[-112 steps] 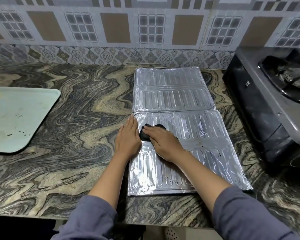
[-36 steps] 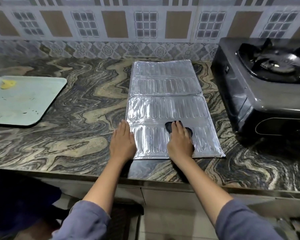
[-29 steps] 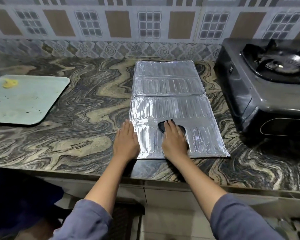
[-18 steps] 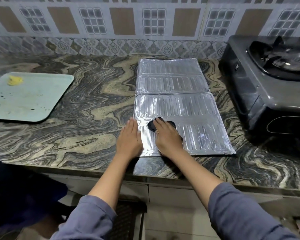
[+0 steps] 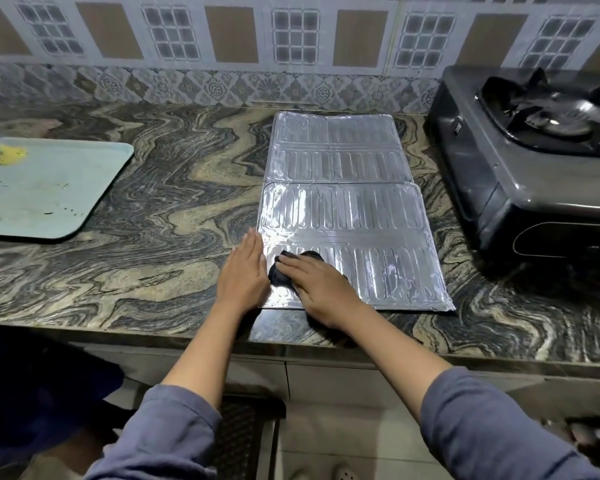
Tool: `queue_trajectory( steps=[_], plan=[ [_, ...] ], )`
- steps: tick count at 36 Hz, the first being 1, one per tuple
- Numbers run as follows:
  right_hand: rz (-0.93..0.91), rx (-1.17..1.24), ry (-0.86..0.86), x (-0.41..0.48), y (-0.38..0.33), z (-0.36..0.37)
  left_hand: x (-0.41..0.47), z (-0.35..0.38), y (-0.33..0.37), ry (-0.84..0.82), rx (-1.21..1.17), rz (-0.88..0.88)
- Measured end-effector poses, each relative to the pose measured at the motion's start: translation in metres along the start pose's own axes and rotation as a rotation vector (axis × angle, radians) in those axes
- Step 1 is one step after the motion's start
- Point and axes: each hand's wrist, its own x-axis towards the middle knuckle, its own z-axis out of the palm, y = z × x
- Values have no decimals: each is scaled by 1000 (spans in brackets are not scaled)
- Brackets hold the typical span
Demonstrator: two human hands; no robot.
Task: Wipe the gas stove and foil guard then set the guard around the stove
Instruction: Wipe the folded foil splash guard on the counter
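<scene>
The silver foil guard (image 5: 347,209) lies flat on the marbled counter, its ribbed panels running from the front edge toward the wall. My right hand (image 5: 323,289) presses a small black cloth (image 5: 279,273) onto the guard's near left corner. My left hand (image 5: 245,275) lies flat with fingers together on the guard's left edge, half on the counter, right beside the cloth. The dark gas stove (image 5: 520,161) stands to the right of the guard, its burner and pan support visible on top.
A pale green tray (image 5: 49,192) with a yellow scrap (image 5: 9,154) and dark specks sits at the left of the counter. The tiled wall runs behind. A dark shape fills the lower left, below the counter's front edge (image 5: 326,344).
My right hand has slid the cloth leftward across the guard's near panel, from its middle to the left corner beside my left hand. The left hand stays on the guard's edge.
</scene>
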Motion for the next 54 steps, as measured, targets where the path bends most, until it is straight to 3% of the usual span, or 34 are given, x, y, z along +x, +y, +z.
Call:
queue_trajectory(
  steps=[7, 25, 41, 54],
  plan=[
    [35, 29, 68, -26, 14, -6, -2, -1, 2, 22, 9, 3],
    [526, -68, 213, -90, 86, -51, -5, -2, 4, 5, 14, 16],
    [580, 109, 355, -86, 75, -60, -5, -4, 12, 34, 24, -12],
    [652, 360, 467, -66, 50, -93, -4, -17, 26, 162, 75, -36]
  ],
)
